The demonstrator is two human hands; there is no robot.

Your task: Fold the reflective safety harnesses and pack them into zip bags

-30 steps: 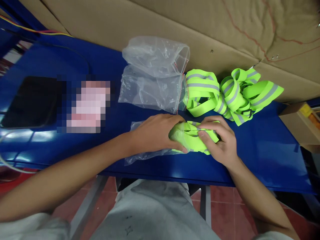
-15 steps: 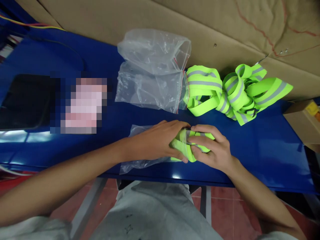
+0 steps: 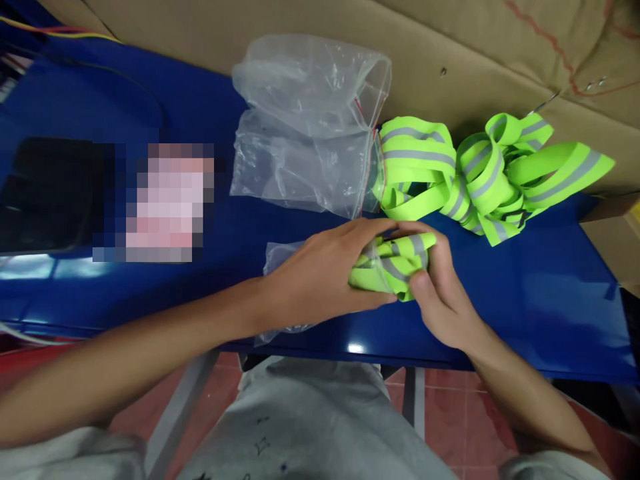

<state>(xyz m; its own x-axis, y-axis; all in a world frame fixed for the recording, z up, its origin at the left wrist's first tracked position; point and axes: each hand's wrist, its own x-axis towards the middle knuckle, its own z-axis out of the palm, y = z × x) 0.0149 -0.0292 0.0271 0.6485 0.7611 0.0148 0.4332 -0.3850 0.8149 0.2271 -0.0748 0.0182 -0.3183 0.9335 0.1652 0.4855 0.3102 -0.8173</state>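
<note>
At the left edge of the frame, a black case (image 3: 45,193) lies on the blue table (image 3: 525,300), with a pixelated pink item (image 3: 167,207) just beside it, too masked to make out. Left of centre, the end of a clear bag (image 3: 283,257) shows from under the left hand (image 3: 325,270), whose thumb and fingers curl around its mouth. Above, at upper centre, spare bags (image 3: 300,163) lie together, with no strap seen inside them.

Near the middle of the frame, the bundled strap (image 3: 395,257) sits between the hands, its left part behind the bag's clear edge, its right part outside. I judge the bagging to be partway: the strap is gathered and has entered, but is not fully in, and the bag is not sealed. The right hand (image 3: 443,293) grips the bundle's outer end; the hands' fingertips seem to meet above it. At upper right, the loose straps (image 3: 483,170) remain unbagged, left of a carton (image 3: 613,233).
</note>
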